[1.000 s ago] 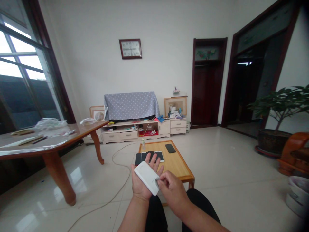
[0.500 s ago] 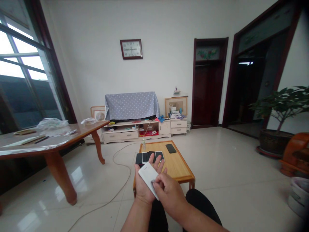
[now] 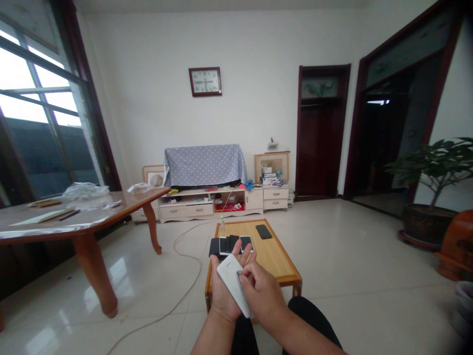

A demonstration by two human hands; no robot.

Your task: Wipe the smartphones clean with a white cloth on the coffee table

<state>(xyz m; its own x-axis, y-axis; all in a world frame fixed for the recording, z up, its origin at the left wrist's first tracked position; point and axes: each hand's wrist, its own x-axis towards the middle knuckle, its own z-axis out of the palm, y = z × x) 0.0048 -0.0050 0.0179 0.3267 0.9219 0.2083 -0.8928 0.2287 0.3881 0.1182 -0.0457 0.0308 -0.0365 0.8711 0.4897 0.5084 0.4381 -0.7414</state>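
My left hand [image 3: 220, 295] lies palm up under a white phone [image 3: 232, 280], a flat slab with rounded corners and a short dark slot near its top end. Its fingers stretch out beyond the phone's far side. My right hand [image 3: 261, 292] is closed in a pinch on the phone's right edge. A small greyish bit [image 3: 240, 272] shows at its fingertips, too small to name. Behind the hands, several dark and white phones [image 3: 223, 245] lie side by side on the low wooden table [image 3: 275, 256]. A separate black phone [image 3: 263, 231] rests near the table's far right.
A small clear bottle [image 3: 222, 224] stands at the low table's far left corner. To the left is a larger table [image 3: 125, 209] with plastic bags [image 3: 86, 192] on it. A cable [image 3: 192, 291] runs across the floor. A potted plant [image 3: 430, 214] stands at the right.
The whole view has tilted slightly, so everything sits a little lower in the picture. My right fingertips have slid a little up the phone's right edge; my left hand keeps its hold.
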